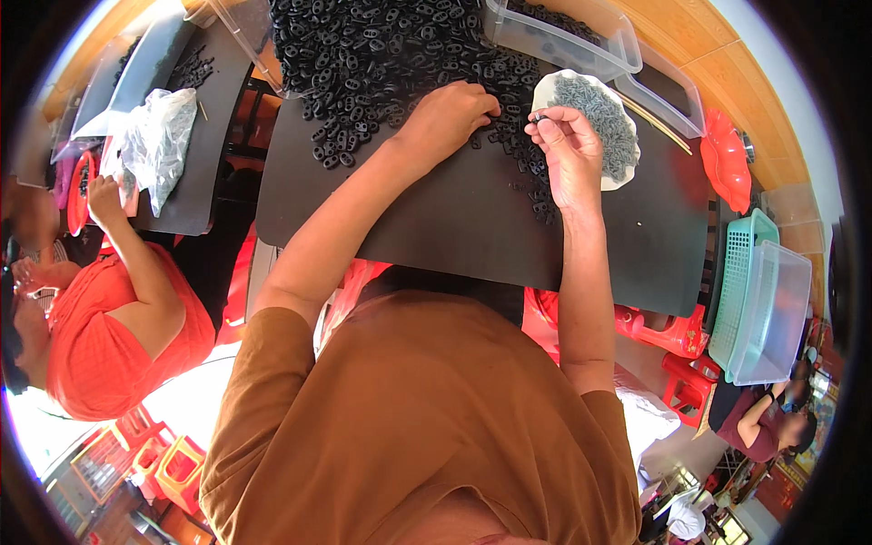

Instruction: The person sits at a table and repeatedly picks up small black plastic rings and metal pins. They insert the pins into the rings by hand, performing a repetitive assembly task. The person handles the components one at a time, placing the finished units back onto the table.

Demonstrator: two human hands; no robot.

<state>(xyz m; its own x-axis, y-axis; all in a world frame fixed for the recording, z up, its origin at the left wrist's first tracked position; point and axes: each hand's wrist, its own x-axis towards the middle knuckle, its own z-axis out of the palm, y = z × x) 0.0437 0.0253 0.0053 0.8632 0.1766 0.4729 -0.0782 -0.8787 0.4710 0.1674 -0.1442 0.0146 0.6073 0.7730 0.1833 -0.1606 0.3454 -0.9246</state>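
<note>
left hand [450,113] curled, fingertips down on pile of black oval links [381,54] at far edge of black mat [454,218]. right hand [563,150] pinches one small black link [540,117] beside white dish w/ grey bits [599,118].

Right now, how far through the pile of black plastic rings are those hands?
Done: nothing clearly finished is recognisable. In hand: the right hand pinches one small black ring beside the white dish of grey metal pieces; the left hand rests on rings at the pile's edge. Left: a large heap of black plastic rings covers the black board.
</note>
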